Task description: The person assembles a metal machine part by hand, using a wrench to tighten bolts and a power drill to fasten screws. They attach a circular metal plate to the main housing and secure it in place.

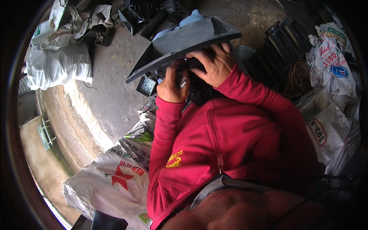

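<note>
Both hands work at the underside of a dark plastic panel (184, 42) held up at chest height.

Largest to smallest: the concrete floor (111, 88) carries white woven sacks, 1 pile (57, 65) at its far left edge and 1 printed sack (115, 176) near the person's left side, with black moulded parts (283, 53) at the right. The panel, a grey trough-shaped moulding, looks stiff and fairly light, with thin edges likely to flex; its thick rim or underside bracket seems the surest hold. The right hand (214, 63) is spread flat under the panel, fingers apart, steadying it. The left hand (172, 86) is curled shut around a small metal-tipped tool (183, 81). A square lamp unit (147, 86) hangs just beside it.
</note>
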`<state>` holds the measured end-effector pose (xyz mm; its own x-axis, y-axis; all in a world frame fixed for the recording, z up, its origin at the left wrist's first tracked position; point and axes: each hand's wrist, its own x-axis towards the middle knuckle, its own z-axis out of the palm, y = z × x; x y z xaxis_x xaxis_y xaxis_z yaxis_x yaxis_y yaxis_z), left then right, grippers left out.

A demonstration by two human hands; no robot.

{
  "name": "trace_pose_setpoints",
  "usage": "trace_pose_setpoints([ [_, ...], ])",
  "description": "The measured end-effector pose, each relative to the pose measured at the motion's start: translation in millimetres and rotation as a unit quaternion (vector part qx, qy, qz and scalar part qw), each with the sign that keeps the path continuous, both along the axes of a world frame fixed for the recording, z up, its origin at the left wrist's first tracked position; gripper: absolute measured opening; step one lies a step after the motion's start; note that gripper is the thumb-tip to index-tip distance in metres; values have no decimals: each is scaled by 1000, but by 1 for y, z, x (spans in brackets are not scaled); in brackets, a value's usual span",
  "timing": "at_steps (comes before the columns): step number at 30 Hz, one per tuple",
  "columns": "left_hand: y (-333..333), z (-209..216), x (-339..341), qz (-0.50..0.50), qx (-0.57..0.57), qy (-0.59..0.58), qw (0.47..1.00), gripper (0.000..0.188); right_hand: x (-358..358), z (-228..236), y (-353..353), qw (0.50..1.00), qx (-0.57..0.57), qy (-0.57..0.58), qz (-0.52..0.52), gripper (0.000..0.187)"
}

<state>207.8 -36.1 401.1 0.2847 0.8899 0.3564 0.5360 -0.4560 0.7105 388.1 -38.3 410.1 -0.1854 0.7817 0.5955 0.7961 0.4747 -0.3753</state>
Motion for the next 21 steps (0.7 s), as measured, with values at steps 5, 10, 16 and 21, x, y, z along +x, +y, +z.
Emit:
trace_pose_setpoints([
  [5,3,0,-2,-13,9,55,998,43,-2,-1,0,1000,2,4,-7,64],
  [10,3,-2,0,-32,-55,-19,998,49,-2,-7,1,1000,-2,26,-8,61],
  [16,-1,4,-6,-82,-212,-158,961,52,0,-4,2,1000,18,5,3,60],
  [21,0,6,-16,-101,-314,-213,920,53,0,-4,1,1000,-5,-6,1,60],
])
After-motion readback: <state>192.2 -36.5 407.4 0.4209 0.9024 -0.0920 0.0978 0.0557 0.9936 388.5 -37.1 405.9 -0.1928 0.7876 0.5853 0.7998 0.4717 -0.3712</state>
